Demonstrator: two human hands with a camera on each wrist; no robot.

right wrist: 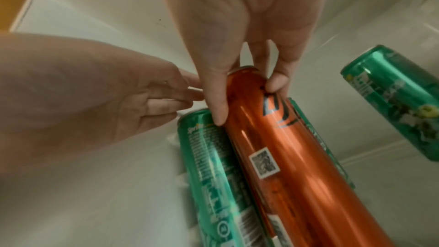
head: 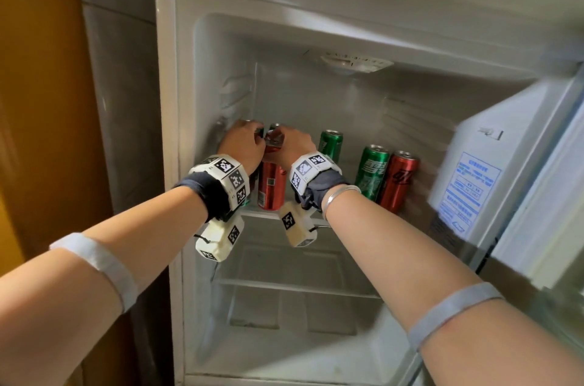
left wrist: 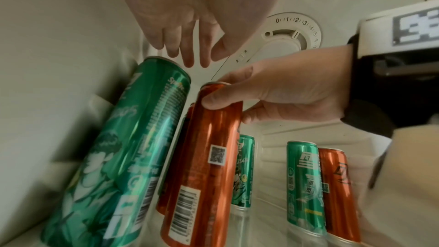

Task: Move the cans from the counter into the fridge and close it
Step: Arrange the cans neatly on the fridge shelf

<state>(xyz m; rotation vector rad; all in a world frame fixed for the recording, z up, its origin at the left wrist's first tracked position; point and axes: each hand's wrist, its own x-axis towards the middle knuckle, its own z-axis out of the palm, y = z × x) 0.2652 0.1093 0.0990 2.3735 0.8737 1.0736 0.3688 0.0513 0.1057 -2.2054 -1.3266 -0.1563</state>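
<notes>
Open white fridge, upper glass shelf. Right hand pinches the top of a tall slim red aluminium can standing on the shelf, grip narrow around its rim. Left hand hovers with relaxed, spread fingers just above a slim green aluminium can beside it. Three further cans stand farther right.
</notes>
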